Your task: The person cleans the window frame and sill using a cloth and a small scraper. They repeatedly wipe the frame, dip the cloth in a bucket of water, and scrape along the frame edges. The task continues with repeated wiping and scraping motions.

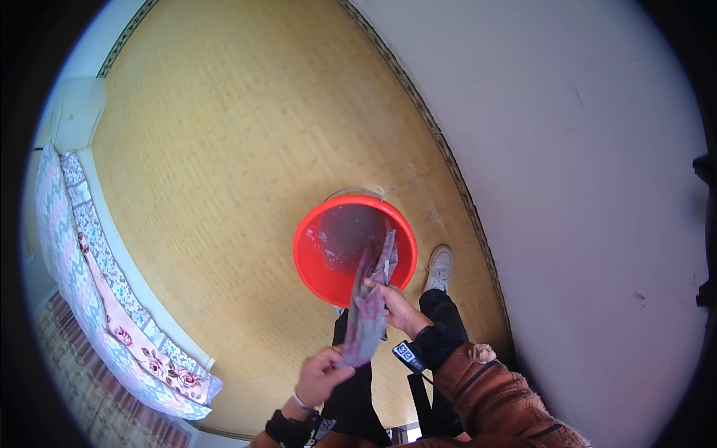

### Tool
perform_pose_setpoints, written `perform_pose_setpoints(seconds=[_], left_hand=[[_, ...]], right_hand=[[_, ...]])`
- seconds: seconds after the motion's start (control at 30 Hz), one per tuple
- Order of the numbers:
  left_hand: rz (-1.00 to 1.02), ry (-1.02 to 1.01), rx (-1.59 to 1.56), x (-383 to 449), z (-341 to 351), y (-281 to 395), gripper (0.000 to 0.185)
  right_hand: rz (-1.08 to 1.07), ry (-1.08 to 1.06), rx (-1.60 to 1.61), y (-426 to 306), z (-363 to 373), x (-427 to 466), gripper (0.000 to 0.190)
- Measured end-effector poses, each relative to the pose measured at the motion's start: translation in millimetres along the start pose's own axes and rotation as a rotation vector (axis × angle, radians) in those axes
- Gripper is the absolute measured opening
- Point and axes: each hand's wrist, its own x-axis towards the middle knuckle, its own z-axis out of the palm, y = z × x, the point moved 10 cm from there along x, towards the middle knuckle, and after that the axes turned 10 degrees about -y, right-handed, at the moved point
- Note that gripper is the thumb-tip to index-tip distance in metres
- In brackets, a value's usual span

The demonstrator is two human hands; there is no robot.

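A wet-looking grey and pink cloth (364, 319) is stretched between my two hands. My left hand (322, 374) pinches its lower end, in front of my dark trousers. My right hand (396, 307) grips the cloth higher up, near the front rim of a red plastic bucket (307, 280). From there part of the cloth hangs over the bucket's opening. Murky grey water (353, 229) with some foam lies in the bucket, and its metal handle (353, 190) rests at the far rim. Whether the cloth's far end touches the water I cannot tell.
The bucket stands on a yellow wood-patterned floor (224, 168). A white shoe (440, 266) is just right of it. A pale wall (571, 168) with a patterned border runs along the right. At the left is a bed with floral bedding (73, 269), beside a white cabinet (81, 109).
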Motion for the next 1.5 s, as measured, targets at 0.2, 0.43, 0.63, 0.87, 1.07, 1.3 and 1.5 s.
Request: perform_pose_setpoints(seconds=[0.2,0.43,0.63,0.87,1.07,1.3,1.5], left_hand=[[0.295,0.368,-0.318,75,-102,-41,0.028],[0.031,-0.007,-1.092,157,-46,-134,0.040],[0.118,-0.078,-0.905,153,-31,-86,0.046],[0.084,0.394,-0.342,163,-61,-79,0.055],[-0.100,0.557,-0.167,175,-89,-103,0.042],[-0.259,0.543,-0.079,162,-93,-107,0.033],[-0.004,-0.156,-0.820,114,-30,-51,0.071]], right_hand=[[0.060,0.007,0.182,21,20,-26,0.020],[0.106,-0.273,0.359,23,61,-54,0.034],[0.091,0.114,-0.013,33,23,-32,0.035],[-0.223,0.637,-0.978,-23,7,-32,0.048],[-0.463,0.523,-1.447,-51,45,-45,0.036],[-0.309,0.512,-1.343,-47,41,-47,0.035],[-0.032,0.066,-0.289,3,44,-56,0.031]])
